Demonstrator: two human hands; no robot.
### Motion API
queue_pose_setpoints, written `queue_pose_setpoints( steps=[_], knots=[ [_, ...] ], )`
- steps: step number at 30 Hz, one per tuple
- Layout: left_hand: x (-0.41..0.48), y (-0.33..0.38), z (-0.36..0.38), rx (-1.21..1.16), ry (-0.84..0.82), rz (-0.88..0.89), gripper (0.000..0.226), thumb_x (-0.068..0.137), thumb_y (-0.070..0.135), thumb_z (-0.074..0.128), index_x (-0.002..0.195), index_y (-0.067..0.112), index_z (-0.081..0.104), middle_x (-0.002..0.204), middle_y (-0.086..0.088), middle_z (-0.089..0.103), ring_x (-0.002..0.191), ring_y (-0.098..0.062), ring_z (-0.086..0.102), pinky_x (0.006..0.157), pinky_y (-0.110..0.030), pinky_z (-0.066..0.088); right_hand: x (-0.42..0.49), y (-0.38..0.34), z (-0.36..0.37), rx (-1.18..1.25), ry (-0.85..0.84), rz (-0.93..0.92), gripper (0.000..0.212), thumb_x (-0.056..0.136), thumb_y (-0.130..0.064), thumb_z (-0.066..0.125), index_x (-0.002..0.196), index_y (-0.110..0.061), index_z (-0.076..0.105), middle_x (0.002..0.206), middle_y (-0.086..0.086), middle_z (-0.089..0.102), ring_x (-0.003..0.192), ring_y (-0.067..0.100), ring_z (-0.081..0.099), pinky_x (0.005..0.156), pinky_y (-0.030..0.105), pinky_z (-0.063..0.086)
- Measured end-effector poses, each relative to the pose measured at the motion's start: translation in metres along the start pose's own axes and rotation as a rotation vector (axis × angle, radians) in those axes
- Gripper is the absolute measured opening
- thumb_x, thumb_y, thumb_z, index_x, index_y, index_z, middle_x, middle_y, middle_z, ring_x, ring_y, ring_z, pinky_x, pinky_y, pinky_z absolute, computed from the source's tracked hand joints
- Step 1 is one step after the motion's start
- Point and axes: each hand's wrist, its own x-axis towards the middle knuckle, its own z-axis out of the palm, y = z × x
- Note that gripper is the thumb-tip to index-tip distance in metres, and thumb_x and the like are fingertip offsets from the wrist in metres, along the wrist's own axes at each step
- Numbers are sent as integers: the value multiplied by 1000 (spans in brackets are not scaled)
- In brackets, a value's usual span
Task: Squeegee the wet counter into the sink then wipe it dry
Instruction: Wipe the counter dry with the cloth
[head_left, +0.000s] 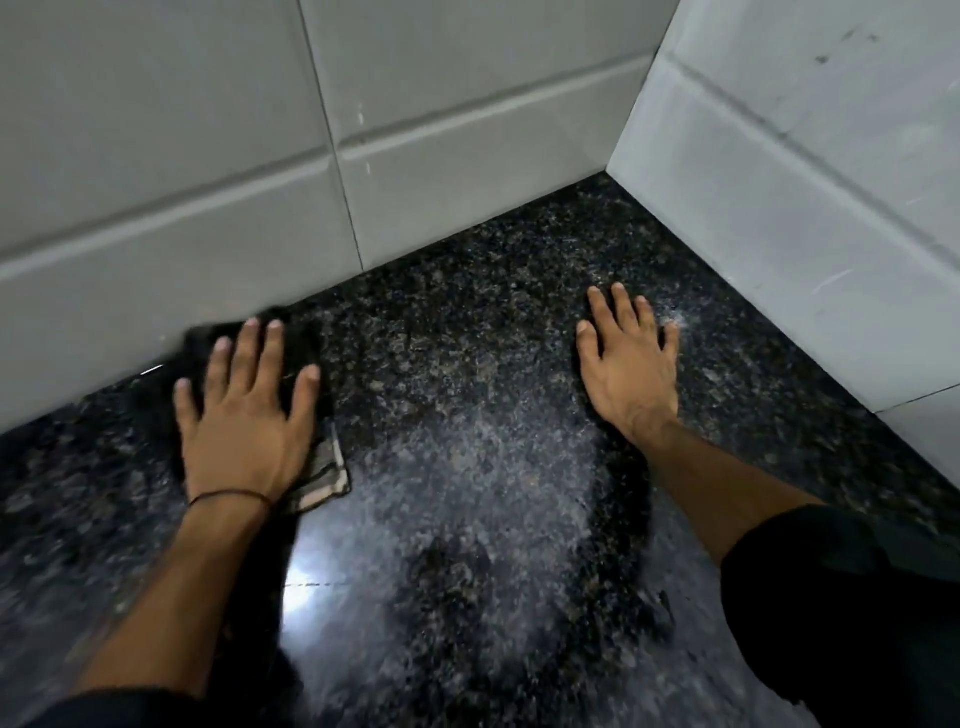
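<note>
**Cloth pressed flat for drying**

Head view: the left hand (244, 415), fingers straight and spread, presses a dark cloth (324, 475) onto the counter (467, 338) by the far-left wall, likely for full contact. The right hand (628, 364) lies flat and empty, seemingly bracing.

left hand (244, 426) flat, fingers (248, 345) spread, right hand (628, 364) flat

Home kitchen or washroom corner, speckled black granite counter (467, 364), pale glossy wall tiles (208, 130)
</note>
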Motion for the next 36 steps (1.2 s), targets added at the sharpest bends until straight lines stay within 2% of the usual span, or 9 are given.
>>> queue_pose_setpoints(
  steps=[2,4,10,14,21,25,29,33,36],
  knots=[
    [-16,4,2,0,30,-146,62,99,55,25,155,30,18,164,4,17,151,-24,13,117,-61,10,0,-1,1,-20,7,2,56,102,-51,16,155,-34,19,165,-6,14,151,21,10,120,54,7],
    [-13,26,8,-6,24,-177,64,100,56,23,156,27,17,165,2,15,151,-26,11,117,-62,8,0,-1,2,-27,11,2,56,102,-51,16,156,-34,19,164,-6,14,151,22,11,120,54,8],
    [44,135,42,19,-118,314,64,99,59,18,156,32,12,165,9,10,152,-20,5,120,-56,2,1,1,2,-22,11,-2,56,101,-51,17,155,-34,21,164,-6,16,151,21,12,120,54,8],
    [28,131,40,8,-175,401,62,99,60,17,156,36,12,164,13,10,152,-16,4,121,-53,2,1,1,3,9,13,-13,57,101,-52,19,154,-34,24,164,-4,18,151,22,13,120,55,8],
    [-51,0,-5,4,-37,35,57,101,54,21,155,36,19,164,11,16,152,-18,11,119,-55,9,-38,-15,-10,111,-39,-81,57,101,-50,26,153,-25,32,164,2,19,149,28,17,120,55,6],
    [-104,-4,-10,20,-21,-109,60,101,52,16,156,30,16,165,7,12,152,-22,8,119,-59,7,-139,-28,-22,95,-83,-279,54,102,-48,30,151,-27,34,162,-1,23,149,25,18,119,53,3],
    [-181,63,8,49,-82,102,61,100,51,16,157,29,12,165,7,9,152,-21,7,119,-56,5,-211,-1,-18,-5,-117,-263,51,104,-47,24,152,-33,32,163,-6,19,151,23,14,119,53,3],
    [-271,119,20,31,-195,429,60,101,51,25,156,30,18,164,8,16,152,-20,13,119,-57,13,-231,30,-23,354,-162,-202,47,105,-41,30,150,-30,39,161,-5,25,151,19,16,122,45,9],
    [-280,109,18,29,-237,610,59,99,54,26,155,35,19,164,13,14,152,-16,12,119,-53,16,-229,61,-31,341,-95,-176,52,101,-45,31,146,-24,45,158,2,34,147,24,27,119,50,22]
  ],
)
